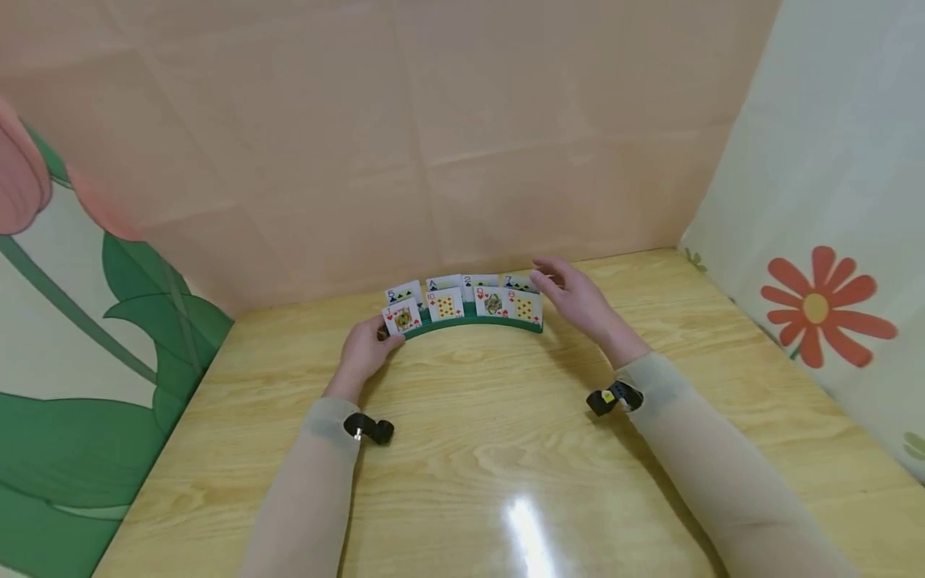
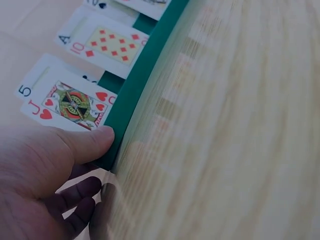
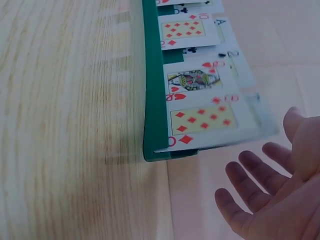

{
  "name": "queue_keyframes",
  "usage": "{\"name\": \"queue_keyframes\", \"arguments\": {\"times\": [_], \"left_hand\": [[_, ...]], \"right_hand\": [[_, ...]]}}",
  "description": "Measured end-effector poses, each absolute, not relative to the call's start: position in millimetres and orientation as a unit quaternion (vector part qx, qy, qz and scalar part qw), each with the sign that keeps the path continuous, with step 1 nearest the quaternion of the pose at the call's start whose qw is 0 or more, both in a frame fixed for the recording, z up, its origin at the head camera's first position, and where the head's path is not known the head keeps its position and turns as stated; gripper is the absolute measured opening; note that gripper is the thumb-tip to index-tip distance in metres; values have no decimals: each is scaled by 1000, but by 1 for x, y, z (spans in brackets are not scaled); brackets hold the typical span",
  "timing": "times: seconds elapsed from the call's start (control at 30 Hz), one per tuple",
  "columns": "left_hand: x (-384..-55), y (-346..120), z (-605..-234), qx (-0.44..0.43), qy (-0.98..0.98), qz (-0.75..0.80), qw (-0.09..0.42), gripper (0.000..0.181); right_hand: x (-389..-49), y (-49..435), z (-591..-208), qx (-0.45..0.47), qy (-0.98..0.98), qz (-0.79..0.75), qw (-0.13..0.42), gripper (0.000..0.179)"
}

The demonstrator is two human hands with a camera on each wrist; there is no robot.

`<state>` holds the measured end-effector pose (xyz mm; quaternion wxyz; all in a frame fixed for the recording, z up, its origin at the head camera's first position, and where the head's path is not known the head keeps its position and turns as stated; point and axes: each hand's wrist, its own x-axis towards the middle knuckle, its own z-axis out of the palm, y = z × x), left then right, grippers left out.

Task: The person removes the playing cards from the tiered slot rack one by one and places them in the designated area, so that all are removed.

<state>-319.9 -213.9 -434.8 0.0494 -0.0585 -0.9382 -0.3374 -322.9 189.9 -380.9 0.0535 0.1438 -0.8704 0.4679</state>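
A curved green card holder [image 1: 462, 320] stands on the table with two rows of playing cards upright in it. Its front row shows a jack of hearts [image 2: 74, 102], a ten of diamonds [image 1: 445, 305], a queen of hearts [image 3: 194, 81] and an eight of diamonds [image 3: 202, 120]. Behind these rise black-suit cards, among them a five [image 1: 402, 292] and an ace [image 1: 444, 282]. My left hand [image 1: 364, 351] grips the holder's left end, thumb on its front below the jack, other fingers partly hidden. Beside the right end, my right hand [image 1: 576, 299] holds nothing, fingers loosely spread near the seven [image 1: 517, 282].
The wood-grain table [image 1: 448, 449] reaches back to a pinkish wall covering [image 1: 433, 160] close behind the holder. A panel with a red flower [image 1: 817, 309] borders the table on the right, and one with green leaves [image 1: 152, 321] on the left.
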Motion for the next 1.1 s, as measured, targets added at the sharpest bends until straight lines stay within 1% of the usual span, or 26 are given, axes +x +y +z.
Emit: {"name": "queue_keyframes", "arguments": {"times": [0.23, 0.43, 0.8, 0.97, 1.1], "left_hand": [[-321, -214, -435, -54, -941, -332, 48, 37], [-322, -214, -435, -49, -938, -338, 49, 37], [-320, -209, -435, -61, -934, -351, 41, 41], [-319, -208, -436, -55, -930, -362, 35, 42], [-319, -209, -436, -54, -928, -367, 33, 43]], "right_hand": [[-322, 189, -380, 131, -878, 456, 56, 59], [-324, 190, -380, 105, -877, 460, 85, 50], [-325, 189, -379, 100, -873, 461, 124, 32], [-323, 190, -379, 91, -870, 464, 137, 29], [-322, 190, -376, 80, -863, 471, 163, 27]]}}
